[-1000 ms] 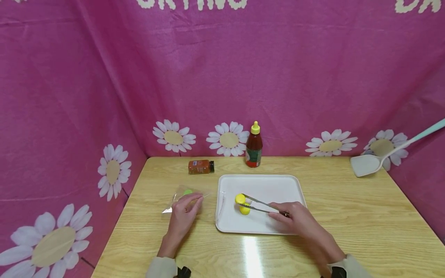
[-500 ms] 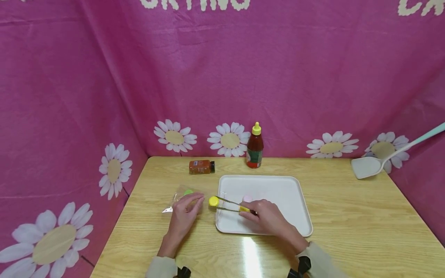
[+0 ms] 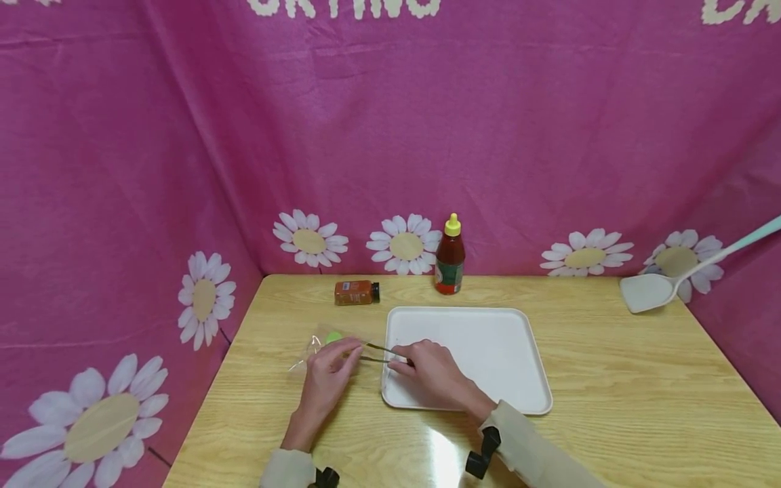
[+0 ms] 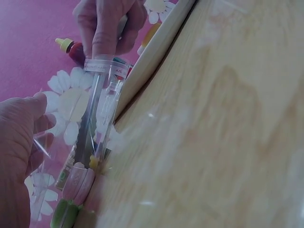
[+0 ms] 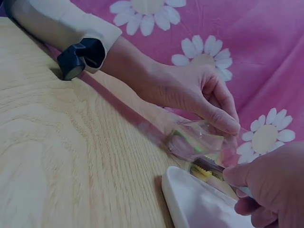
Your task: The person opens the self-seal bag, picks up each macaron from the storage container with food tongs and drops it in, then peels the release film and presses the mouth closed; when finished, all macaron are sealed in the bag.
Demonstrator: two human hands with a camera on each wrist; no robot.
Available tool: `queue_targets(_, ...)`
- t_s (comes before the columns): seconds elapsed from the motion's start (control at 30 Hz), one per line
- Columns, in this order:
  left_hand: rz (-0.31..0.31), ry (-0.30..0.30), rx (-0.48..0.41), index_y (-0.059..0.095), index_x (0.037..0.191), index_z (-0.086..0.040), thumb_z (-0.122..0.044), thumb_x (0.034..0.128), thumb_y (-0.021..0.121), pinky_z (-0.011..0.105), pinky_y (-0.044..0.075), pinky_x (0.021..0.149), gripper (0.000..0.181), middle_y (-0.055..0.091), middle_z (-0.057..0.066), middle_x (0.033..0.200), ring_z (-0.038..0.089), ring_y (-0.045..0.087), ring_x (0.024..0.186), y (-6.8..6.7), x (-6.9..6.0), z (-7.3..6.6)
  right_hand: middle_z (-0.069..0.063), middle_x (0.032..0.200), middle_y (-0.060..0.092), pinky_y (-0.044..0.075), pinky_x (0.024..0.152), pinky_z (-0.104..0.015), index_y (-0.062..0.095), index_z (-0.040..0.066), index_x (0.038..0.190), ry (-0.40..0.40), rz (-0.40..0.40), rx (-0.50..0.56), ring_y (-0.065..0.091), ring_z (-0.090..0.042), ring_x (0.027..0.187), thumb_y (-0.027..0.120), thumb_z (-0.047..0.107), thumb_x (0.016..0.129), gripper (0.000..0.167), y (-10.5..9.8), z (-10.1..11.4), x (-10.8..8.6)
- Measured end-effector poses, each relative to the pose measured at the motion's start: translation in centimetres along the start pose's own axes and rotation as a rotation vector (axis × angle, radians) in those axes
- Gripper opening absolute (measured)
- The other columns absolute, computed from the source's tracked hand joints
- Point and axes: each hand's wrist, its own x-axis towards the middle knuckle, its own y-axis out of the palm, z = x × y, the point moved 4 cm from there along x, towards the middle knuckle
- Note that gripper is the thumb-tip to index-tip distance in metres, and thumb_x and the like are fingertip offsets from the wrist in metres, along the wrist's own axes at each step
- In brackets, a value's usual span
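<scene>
My left hand (image 3: pixel 329 369) pinches the rim of a clear plastic bag (image 5: pixel 204 130) on the wood table. A pink macaron (image 4: pixel 78 183) and a green macaron (image 4: pixel 64 213) lie inside. My right hand (image 3: pixel 430 369) grips metal tongs (image 3: pixel 381 349) over the left end of a white tray (image 3: pixel 488 352). The tongs reach leftward into the bag's mouth. Something yellow, likely a macaron (image 5: pixel 202 172), shows at their serrated tips in the right wrist view. From the head view, my left fingers hide those tips.
A red sauce bottle (image 3: pixel 450 261) with a yellow cap stands at the table's back edge. Left of it a spice jar (image 3: pixel 356 293) lies on its side. A white spatula (image 3: pixel 649 291) sits at the back right. Pink curtains (image 3: pixel 518 135) surround the table.
The tongs carried a yellow macaron left from the tray to the bag. My left hand stayed at the bag. My right hand now covers where a pink and another yellow macaron lay.
</scene>
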Motion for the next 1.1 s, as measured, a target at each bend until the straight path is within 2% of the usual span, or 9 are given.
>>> queue_targets(0.13,0.001,-0.003,0.041,0.082,0.104,-0.006,-0.006,0.0919,0.081,0.040,0.061,0.089,0.012,0.080,0.006,0.107,0.024,0.076,0.102,0.2,0.0,-0.1,0.012,0.062,0.050,0.039,0.056,-0.026,0.072,0.023,0.089,-0.005,0.010,0.015,0.050,-0.006,0.064,0.069,0.032,0.102,0.016,0.2,0.3,0.6)
queue_targets(0.2,0.001,-0.003,0.053,0.082,0.105,-0.007,-0.007,0.0920,0.081,0.041,0.060,0.091,0.013,0.080,0.005,0.107,0.024,0.076,0.103,0.3,0.0,-0.1,0.012,0.060,0.040,0.036,0.054,-0.025,0.064,0.025,0.083,-0.009,0.008,0.018,0.046,-0.007,0.062,0.069,0.030,0.102,0.021,0.4,0.4,0.8)
queue_targets(0.3,-0.018,0.027,0.070,0.082,0.104,-0.007,-0.006,0.0899,0.082,0.044,0.059,0.091,0.014,0.080,0.005,0.106,0.025,0.076,0.102,0.3,0.0,-0.1,0.011,0.061,0.043,0.036,0.054,-0.025,0.064,0.025,0.083,-0.005,0.005,0.019,0.048,-0.007,0.063,0.069,0.030,0.103,0.021,0.6,0.4,1.0)
queue_targets(0.43,-0.032,0.052,0.091,0.082,0.102,-0.006,-0.005,0.0884,0.084,0.044,0.058,0.092,0.014,0.080,0.006,0.105,0.025,0.076,0.101,0.3,0.0,-0.2,0.010,0.065,0.052,0.039,0.056,-0.026,0.072,0.021,0.095,0.014,0.015,0.033,0.051,-0.007,0.066,0.070,0.033,0.102,0.014,0.7,0.1,1.1)
queue_targets(0.53,-0.025,0.035,0.096,0.082,0.102,-0.006,-0.006,0.0894,0.083,0.043,0.058,0.092,0.013,0.080,0.005,0.105,0.025,0.076,0.102,0.3,-0.1,-0.1,0.011,0.065,0.055,0.040,0.058,-0.026,0.076,0.018,0.109,0.031,0.033,0.038,0.051,-0.005,0.066,0.070,0.036,0.102,0.021,0.5,-0.2,0.7)
queue_targets(0.63,-0.019,0.018,0.097,0.082,0.103,-0.005,-0.006,0.0899,0.082,0.044,0.058,0.092,0.013,0.080,0.004,0.106,0.024,0.076,0.102,0.3,-0.1,-0.1,0.014,0.062,0.050,0.038,0.058,-0.025,0.076,0.018,0.117,0.044,0.044,0.036,0.047,-0.004,0.062,0.070,0.038,0.101,0.027,0.1,-0.7,-0.1)
queue_targets(0.77,-0.037,0.037,0.096,0.082,0.102,-0.003,-0.004,0.0879,0.084,0.045,0.059,0.090,0.014,0.080,0.007,0.105,0.026,0.076,0.101,0.3,0.0,-0.2,0.014,0.059,0.042,0.033,0.054,-0.025,0.075,0.022,0.113,0.065,0.034,0.042,0.043,-0.004,0.060,0.070,0.039,0.101,0.021,-0.6,-1.6,-1.7)
queue_targets(0.93,-0.052,0.055,0.095,0.082,0.100,-0.003,-0.002,0.0855,0.085,0.045,0.059,0.088,0.015,0.080,0.007,0.103,0.026,0.076,0.099,0.3,-0.1,-0.1,0.015,0.062,0.044,0.033,0.053,-0.024,0.075,0.022,0.112,0.076,0.006,0.059,0.043,-0.002,0.061,0.072,0.041,0.099,0.023,-1.6,-2.7,-3.9)
queue_targets(1.1,-0.036,0.005,0.100,0.082,0.101,-0.004,-0.004,0.0872,0.084,0.044,0.060,0.088,0.014,0.080,0.007,0.104,0.025,0.076,0.101,0.3,-0.1,0.1,0.017,0.066,0.049,0.035,0.054,-0.023,0.076,0.017,0.123,0.098,-0.011,0.105,0.044,0.000,0.062,0.074,0.042,0.097,0.036,-3.1,-3.9,-6.1)
